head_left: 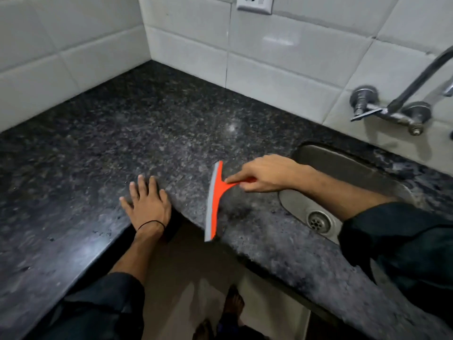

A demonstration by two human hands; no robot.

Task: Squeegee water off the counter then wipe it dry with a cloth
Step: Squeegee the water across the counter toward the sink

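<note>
An orange squeegee (213, 200) with a grey rubber blade stands on the dark speckled granite counter (152, 123), its blade running from mid-counter to the front edge. My right hand (267, 173) grips its orange handle, index finger stretched along it. My left hand (147, 202) lies flat on the counter at the inner corner of the front edge, fingers spread, holding nothing. A black band circles its wrist. No cloth is in view.
A steel sink (343, 173) with a round drain (319, 221) is set into the counter just right of the squeegee. A chrome wall tap (392, 111) hangs above it. White tiled walls meet at the back corner; a socket (255, 3) sits high up. Bare feet show on the floor below.
</note>
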